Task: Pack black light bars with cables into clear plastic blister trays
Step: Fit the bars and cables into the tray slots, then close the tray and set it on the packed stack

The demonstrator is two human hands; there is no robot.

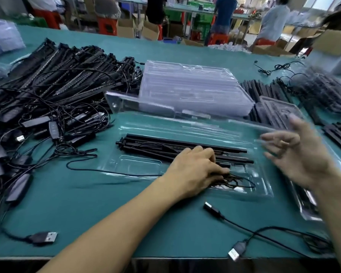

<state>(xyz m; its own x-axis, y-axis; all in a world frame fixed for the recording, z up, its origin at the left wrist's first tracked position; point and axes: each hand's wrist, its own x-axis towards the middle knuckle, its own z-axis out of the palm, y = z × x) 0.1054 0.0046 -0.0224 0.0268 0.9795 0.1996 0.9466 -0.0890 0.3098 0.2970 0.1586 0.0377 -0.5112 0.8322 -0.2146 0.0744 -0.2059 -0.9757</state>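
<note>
An open clear blister tray (138, 164) lies on the green table in front of me. Black light bars (165, 145) lie in its long slots. My left hand (195, 170) rests palm down on the tray, its fingers pressing a bundle of thin black cable (236, 182) into the lower right pocket. My right hand (297, 152) hovers blurred above the tray's right end, fingers spread and loosely bent, holding nothing. One cable (106, 170) trails out of the tray to the left.
A heap of loose light bars with cables and controllers (47, 91) fills the left. A stack of empty clear trays (191, 89) stands behind. Packed trays (327, 93) lie at the right. USB plugs (45, 237) and another plug (213, 208) lie near the front edge. People work at far tables.
</note>
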